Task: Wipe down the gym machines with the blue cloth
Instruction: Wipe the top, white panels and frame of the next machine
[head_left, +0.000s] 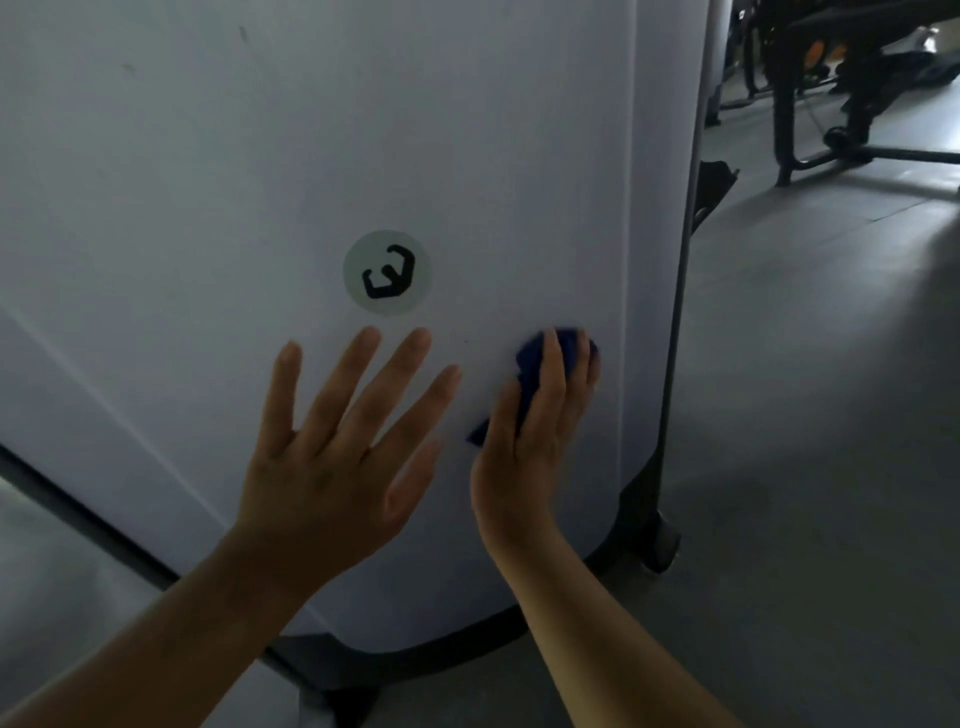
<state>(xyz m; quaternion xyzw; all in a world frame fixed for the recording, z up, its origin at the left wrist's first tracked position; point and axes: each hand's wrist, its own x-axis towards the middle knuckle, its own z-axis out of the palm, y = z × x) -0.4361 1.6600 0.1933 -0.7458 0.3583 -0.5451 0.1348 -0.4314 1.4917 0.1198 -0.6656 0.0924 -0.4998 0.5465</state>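
Presses blue cloth to machine panel under right grip, fingers seemingly curled over it. Left grip splayed, empty, alongside. Logo sticker up-left of cloth.

Grey floor, marked by faint seams, carries a white-panelled gym machine, whose dark base trim and black foot rest on it. Black equipment frames stand on the floor farther back, upper right.
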